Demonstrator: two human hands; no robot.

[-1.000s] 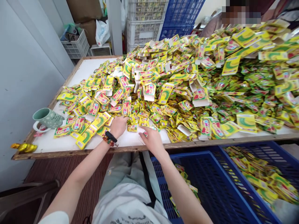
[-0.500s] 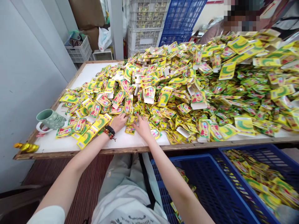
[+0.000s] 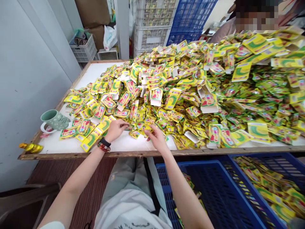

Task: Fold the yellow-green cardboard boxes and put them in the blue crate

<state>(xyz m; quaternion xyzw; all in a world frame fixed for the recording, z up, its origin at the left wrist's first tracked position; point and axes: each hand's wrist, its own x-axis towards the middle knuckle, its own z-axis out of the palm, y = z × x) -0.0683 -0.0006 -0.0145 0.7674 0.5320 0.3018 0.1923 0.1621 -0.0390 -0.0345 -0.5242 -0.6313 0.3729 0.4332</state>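
Observation:
My left hand (image 3: 116, 129), with a black band and a beaded bracelet at the wrist, is at the near edge of the pile. Its thumb and fingertips come together beside the small yellow-green sachets; anything between them is too small to make out. To its right, my right hand (image 3: 156, 138) hovers over the white tabletop (image 3: 131, 144), fingers bent and apart. A small sachet (image 3: 134, 135) lies between the hands. Just behind are more sachets (image 3: 140, 117) and printed yellow boxes (image 3: 122, 113). A few yellow boxes (image 3: 91, 139) lie left of my left hand.
A green mug (image 3: 56, 120) and a gold bottle-shaped item (image 3: 30, 148) stand at the left. The large pile (image 3: 190, 79) spreads rightward. Blue crates (image 3: 202, 163) sit below the table's wooden edge (image 3: 143, 154). Stacked crates (image 3: 152, 35) and another person (image 3: 224, 30) are beyond the table.
My hands have moved apart: the left has drawn back leftward from the sachets, and the right has shifted right and nearer to me. The view has turned slightly left.

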